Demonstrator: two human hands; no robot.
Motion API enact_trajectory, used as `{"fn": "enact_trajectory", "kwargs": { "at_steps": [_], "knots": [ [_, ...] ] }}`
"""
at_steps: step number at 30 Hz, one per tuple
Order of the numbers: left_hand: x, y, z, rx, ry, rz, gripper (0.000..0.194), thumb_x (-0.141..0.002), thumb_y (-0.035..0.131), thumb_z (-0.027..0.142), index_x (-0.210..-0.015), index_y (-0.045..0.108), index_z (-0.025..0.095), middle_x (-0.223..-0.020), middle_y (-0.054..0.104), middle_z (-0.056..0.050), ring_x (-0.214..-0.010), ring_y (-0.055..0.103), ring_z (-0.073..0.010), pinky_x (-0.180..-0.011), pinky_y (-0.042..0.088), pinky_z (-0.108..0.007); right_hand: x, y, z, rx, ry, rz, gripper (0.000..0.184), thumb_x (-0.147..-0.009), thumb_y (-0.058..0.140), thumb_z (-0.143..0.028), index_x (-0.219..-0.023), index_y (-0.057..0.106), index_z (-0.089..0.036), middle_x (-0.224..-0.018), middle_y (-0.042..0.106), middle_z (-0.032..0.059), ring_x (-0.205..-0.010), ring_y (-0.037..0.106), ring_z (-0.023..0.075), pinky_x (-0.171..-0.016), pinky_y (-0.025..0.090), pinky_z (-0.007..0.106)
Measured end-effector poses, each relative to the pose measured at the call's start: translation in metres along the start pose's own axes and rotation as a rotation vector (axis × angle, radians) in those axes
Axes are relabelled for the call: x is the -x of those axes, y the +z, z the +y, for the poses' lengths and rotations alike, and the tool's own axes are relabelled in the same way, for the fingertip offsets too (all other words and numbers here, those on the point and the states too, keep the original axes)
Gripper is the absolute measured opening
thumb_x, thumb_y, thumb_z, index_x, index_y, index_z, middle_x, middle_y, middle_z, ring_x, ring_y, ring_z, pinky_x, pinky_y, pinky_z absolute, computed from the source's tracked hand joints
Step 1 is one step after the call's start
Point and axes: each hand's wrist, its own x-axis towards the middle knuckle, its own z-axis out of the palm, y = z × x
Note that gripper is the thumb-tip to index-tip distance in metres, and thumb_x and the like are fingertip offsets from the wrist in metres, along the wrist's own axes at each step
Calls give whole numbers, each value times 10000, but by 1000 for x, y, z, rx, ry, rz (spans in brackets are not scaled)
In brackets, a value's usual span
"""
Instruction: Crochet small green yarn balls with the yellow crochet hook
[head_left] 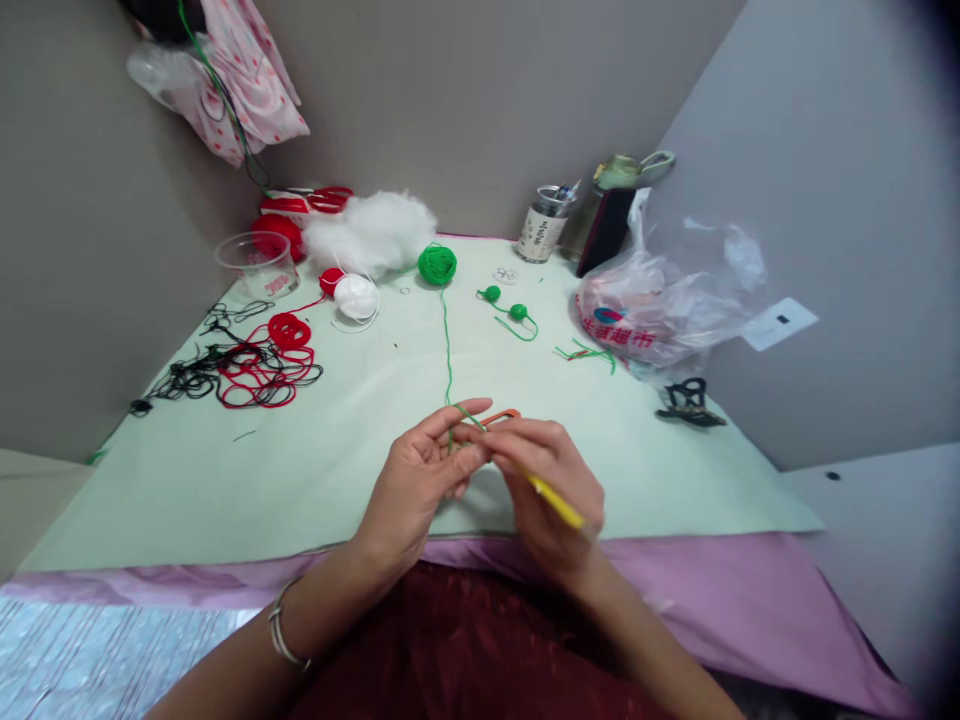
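Near the table's front edge, my left hand (431, 455) is closed on green yarn (447, 345). The strand runs over its raised index finger from a green yarn ball (437, 265) further back. My right hand (551, 480) grips a crochet hook with a yellow handle (556, 502), its tip at the left fingertips. An orange loop-shaped piece (501, 416) shows just behind the meeting fingers; what holds it is hidden. Any worked piece between the fingertips is mostly covered. Two small green balls joined by yarn (517, 312) lie beyond my right hand.
Tangled black and red yarn (255, 370) spreads at left, near a clear plastic cup (259, 265). White stuffing (371, 235) and a white yarn ball (356, 297) sit behind. At right are a plastic bag (660, 300), a black hair clip (690, 402) and a pen jar (541, 230).
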Motion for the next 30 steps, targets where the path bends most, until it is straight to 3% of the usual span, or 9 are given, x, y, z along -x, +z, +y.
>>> {"fn": "enact_trajectory", "kwargs": {
  "at_steps": [3, 6, 9, 14, 19, 24, 27, 30],
  "knots": [
    [-3, -4, 2, 121, -130, -58, 345, -797, 894, 260, -1130, 838, 186, -869, 703, -17, -489, 256, 0, -451, 293, -161, 1, -3, 1, 51, -33, 3, 327, -967, 681, -102, -1197, 795, -304, -1102, 792, 75, -975, 750, 228, -828, 617, 371],
    [-4, -6, 6, 181, -141, -43, 266, -783, 887, 213, -1041, 853, 160, -885, 688, -18, -485, 206, 15, -439, 278, -152, -5, -6, 1, -192, 211, 99, 246, -1034, 598, -166, -1097, 800, -291, -936, 772, 36, -792, 711, 185, -738, 596, 348],
    [-3, -4, 7, 115, -69, -19, 248, -765, 902, 215, -1005, 856, 173, -866, 677, -4, -497, 266, 5, -452, 289, -158, -11, -5, 1, -427, 375, 105, 204, -1048, 600, -243, -1012, 800, -271, -908, 756, 25, -704, 667, 151, -666, 570, 312],
    [1, -1, 5, -19, -8, -57, 305, -768, 904, 256, -1067, 851, 225, -848, 721, -14, -562, 392, -56, -492, 327, -188, -10, -2, 4, -407, 405, 48, 161, -1021, 655, -292, -993, 809, -252, -926, 792, 43, -760, 689, 170, -704, 591, 321],
    [2, -5, 6, -99, 11, -49, 283, -804, 867, 283, -1083, 856, 238, -938, 732, -35, -599, 420, -77, -518, 351, -215, -9, -6, 8, -582, 506, 37, 220, -1054, 602, -374, -985, 758, -235, -931, 793, 40, -719, 705, 159, -703, 610, 320],
    [2, -7, 6, -156, 54, -32, 271, -830, 842, 269, -1100, 849, 258, -914, 714, -16, -605, 441, -78, -538, 367, -213, -9, -12, 1, -434, 362, -5, 212, -1085, 532, -257, -1039, 738, -244, -985, 791, 36, -769, 724, 153, -749, 616, 322],
    [3, -6, 3, -225, 111, 22, 282, -822, 840, 224, -1103, 834, 234, -824, 656, 12, -630, 493, -83, -583, 400, -212, -7, -12, -2, -176, 122, -71, 234, -1067, 515, -160, -1125, 720, -257, -1006, 788, 47, -893, 748, 183, -842, 623, 362],
    [3, -3, 0, -214, 143, 93, 370, -778, 871, 183, -1141, 804, 213, -810, 643, 24, -651, 521, -85, -607, 419, -208, -2, -7, 1, 88, -136, -106, 281, -1032, 558, -127, -1230, 704, -262, -1023, 790, 79, -977, 757, 220, -833, 639, 376]
  ]
}}
